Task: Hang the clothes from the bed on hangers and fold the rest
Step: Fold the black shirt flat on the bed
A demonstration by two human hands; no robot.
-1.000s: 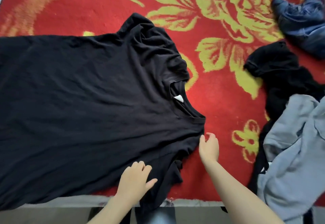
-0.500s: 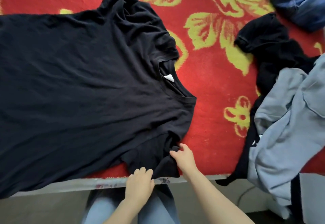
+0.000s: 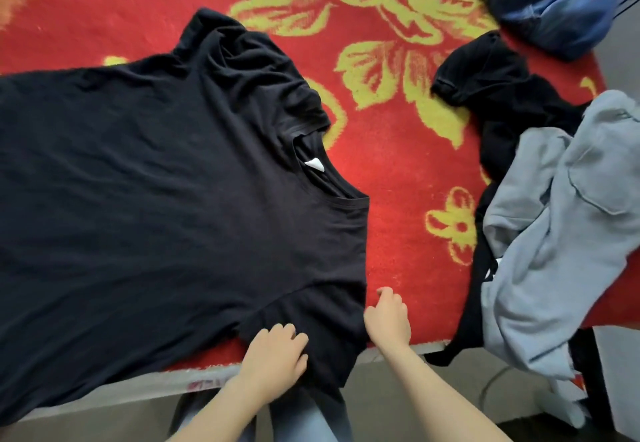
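A black T-shirt [image 3: 166, 206] lies spread flat on the red and yellow flowered bedspread [image 3: 398, 171], its collar and white label pointing right. Its near sleeve hangs over the bed's front edge. My left hand [image 3: 277, 355] rests on that sleeve with relaxed fingers. My right hand [image 3: 388, 317] sits at the shirt's right edge by the shoulder, fingers curled. The thumb is hidden, so I cannot tell whether it pinches the fabric.
At the right of the bed lie a crumpled black garment [image 3: 502, 102] and a grey-blue hoodie [image 3: 561, 233] that hangs over the edge. A bundle of blue jeans [image 3: 547, 8] sits at the far right corner. My knees show below the bed edge.
The bunched near sleeve now lies spread flat. My right hand has let the sleeve's fold go and moved right to the shirt's edge. My left hand has moved up onto the sleeve.
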